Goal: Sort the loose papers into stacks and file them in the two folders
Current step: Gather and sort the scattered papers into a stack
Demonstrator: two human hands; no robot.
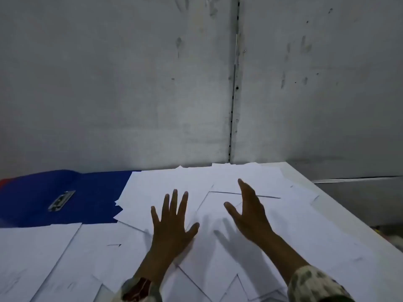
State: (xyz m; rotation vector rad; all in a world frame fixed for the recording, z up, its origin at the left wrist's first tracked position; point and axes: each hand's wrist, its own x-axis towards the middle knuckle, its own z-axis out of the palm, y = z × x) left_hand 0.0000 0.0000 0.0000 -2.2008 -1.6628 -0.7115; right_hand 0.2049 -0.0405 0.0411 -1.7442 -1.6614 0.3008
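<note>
White papers point(218, 247) scattered | blue folder point(87, 199) open, left | hands point(172, 223) point(250, 216) spread, empty

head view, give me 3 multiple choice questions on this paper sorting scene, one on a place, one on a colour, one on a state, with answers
1. Where does the open folder lie?
A. On the far left of the table, by the wall
B. On the right edge of the table
C. Under the right hand

2. What colour is the inside of that open folder?
A. Green
B. Blue
C. Yellow

3. How is the left hand held?
A. Closed in a fist
B. Pinching one sheet in the air
C. Fingers spread, palm down on the loose papers

Answers:
1. A, since it lies left of the paper spread with its metal clip showing.
2. B, as the open cover is deep blue.
3. C, since its fingers are fanned out flat on the sheets, while the right hand is open and tilted on edge.
</note>
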